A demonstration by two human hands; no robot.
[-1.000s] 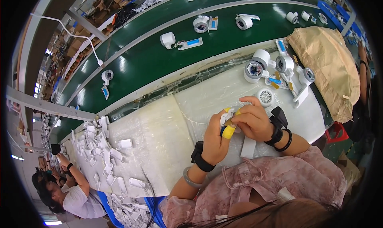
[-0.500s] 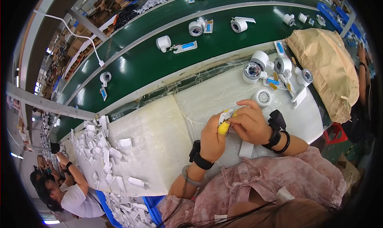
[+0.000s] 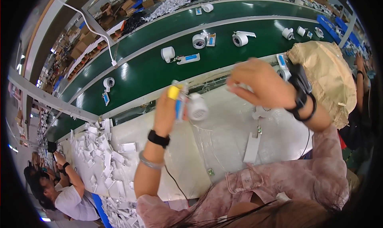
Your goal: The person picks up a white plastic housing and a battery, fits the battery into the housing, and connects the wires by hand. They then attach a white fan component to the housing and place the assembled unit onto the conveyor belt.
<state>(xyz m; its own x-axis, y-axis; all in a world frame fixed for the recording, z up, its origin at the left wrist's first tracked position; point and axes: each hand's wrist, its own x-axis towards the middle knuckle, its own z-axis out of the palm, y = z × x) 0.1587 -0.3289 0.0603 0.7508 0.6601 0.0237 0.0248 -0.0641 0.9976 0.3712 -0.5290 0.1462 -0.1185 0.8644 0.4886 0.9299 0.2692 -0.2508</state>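
Observation:
My left hand (image 3: pixel 164 112), raised over the mat beside the belt, is closed on a white cylindrical unit (image 3: pixel 197 107) with a grille end and a blue battery part (image 3: pixel 179 108). A yellow cover (image 3: pixel 174 92) shows at its fingertip. My right hand (image 3: pixel 261 82) hovers farther right, fingers curled and smeared by motion, so what they hold is unclear. Beneath it, partly hidden, a white grilled head (image 3: pixel 261 111) lies on the mat. A long white casing (image 3: pixel 251 149) lies nearer me, a small green circuit board (image 3: pixel 259 130) at its upper end.
A green conveyor belt (image 3: pixel 139 74) runs behind the mat, carrying several white units (image 3: pixel 168 54). White plastic casings (image 3: pixel 105 156) are heaped at left, near a person in white (image 3: pixel 76 198). Brown paper (image 3: pixel 325 78) stands at right. A small green board (image 3: pixel 210 172) lies near me.
My hands have parted. The left has moved left and up, now with the white cylindrical unit. The right has lifted up and away toward the belt. The view has shifted slightly.

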